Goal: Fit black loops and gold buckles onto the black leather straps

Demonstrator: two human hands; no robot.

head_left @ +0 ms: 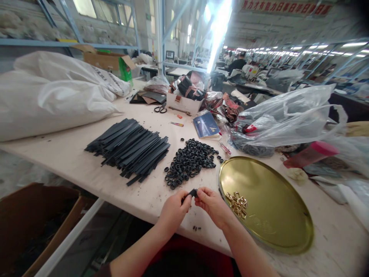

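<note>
My left hand [174, 207] is closed on a short dark strap [191, 193], near the front edge of the table. The fingertips of my right hand [211, 203] pinch the strap's other end; a small loop may be there, but the fingers hide it. Just beyond my hands lies a heap of small black loops [190, 159]. A thick pile of flat black straps [128, 148] is spread to its left. Beside my right hand, gold metal buckles [236, 204] rest on a round gold tray [271, 192].
Behind the loops lie a blue booklet [206, 125], scissors [160, 109] and a white box [184, 103] full of scraps. A big white sack [52, 92] covers the table's back left. Clear plastic bags [288, 115] and a pink-capped container [311, 154] are at right. An open carton [63, 227] stands below left.
</note>
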